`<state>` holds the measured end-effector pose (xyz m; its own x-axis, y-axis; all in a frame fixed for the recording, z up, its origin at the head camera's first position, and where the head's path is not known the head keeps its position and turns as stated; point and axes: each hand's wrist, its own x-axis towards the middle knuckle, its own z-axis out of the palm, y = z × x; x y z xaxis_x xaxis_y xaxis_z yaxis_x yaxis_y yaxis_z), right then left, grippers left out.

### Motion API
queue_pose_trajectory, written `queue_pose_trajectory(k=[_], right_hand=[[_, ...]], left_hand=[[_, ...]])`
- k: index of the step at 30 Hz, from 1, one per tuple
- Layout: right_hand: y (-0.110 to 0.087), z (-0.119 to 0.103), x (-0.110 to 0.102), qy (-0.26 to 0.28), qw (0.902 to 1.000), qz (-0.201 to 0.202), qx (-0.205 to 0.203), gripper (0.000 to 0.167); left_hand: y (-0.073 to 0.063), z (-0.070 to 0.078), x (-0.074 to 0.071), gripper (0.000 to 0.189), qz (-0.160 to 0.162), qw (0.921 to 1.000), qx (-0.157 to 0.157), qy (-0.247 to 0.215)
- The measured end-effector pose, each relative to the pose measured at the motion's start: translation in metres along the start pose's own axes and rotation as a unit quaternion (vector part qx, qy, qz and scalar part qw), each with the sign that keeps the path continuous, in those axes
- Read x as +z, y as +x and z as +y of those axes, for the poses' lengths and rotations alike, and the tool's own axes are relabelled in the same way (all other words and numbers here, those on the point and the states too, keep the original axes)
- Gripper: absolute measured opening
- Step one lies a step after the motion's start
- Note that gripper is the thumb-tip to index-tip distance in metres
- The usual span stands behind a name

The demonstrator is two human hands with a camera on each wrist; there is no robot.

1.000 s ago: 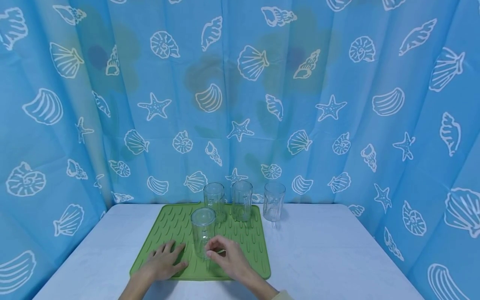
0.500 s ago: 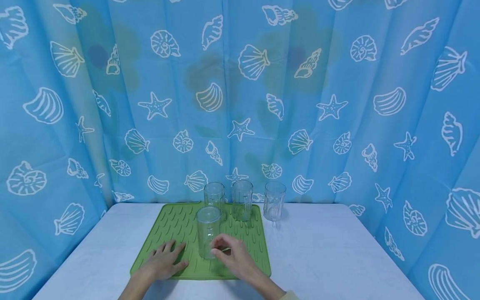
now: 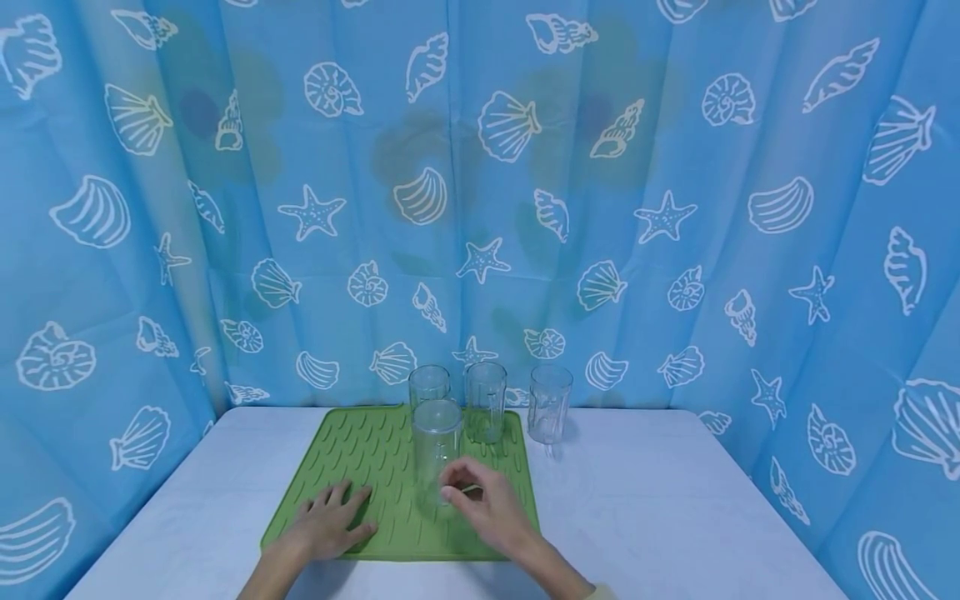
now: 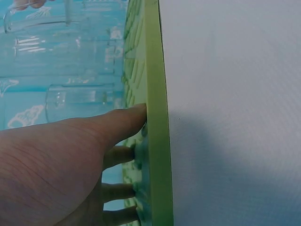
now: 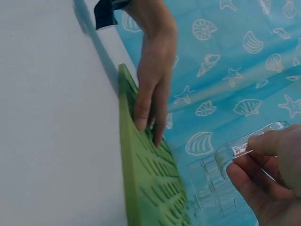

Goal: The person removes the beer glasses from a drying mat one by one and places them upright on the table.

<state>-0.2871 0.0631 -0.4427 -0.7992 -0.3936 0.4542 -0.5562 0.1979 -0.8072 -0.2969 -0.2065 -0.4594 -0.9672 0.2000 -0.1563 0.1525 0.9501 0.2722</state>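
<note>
Above the mat's (image 3: 348, 454) middle, the mug (image 3: 427, 454) has shifted right and back, its handle (image 5: 237, 147) pinched in the right hand's (image 3: 487, 510) fingers; whether it touches the mat is unclear. At the mat's front left, the left hand (image 3: 326, 527) stays, fingers apart. The mug partly hides a rear glass (image 3: 429, 380).

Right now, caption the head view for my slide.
Left hand on a green mat, right hand pinching a glass mug, two mugs behind it, another mug on the white table.

Mugs (image 3: 433, 446) are v. glossy glass, mat (image 3: 356, 458) matt, rubber-like & ridged.
</note>
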Motion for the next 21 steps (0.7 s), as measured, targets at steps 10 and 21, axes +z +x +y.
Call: queue_pose_trajectory(k=[10, 21], right_hand=[[-0.001, -0.010, -0.019, -0.003, 0.9995, 0.021, 0.024, 0.008], [-0.003, -0.017, -0.033, -0.036, 0.9974, 0.056, 0.026, 0.009]], left_hand=[[-0.001, 0.000, 0.000, 0.068, 0.003, 1.0000, 0.002, 0.001], [0.000, 0.000, 0.001, 0.067, 0.004, 1.0000, 0.001, 0.003]])
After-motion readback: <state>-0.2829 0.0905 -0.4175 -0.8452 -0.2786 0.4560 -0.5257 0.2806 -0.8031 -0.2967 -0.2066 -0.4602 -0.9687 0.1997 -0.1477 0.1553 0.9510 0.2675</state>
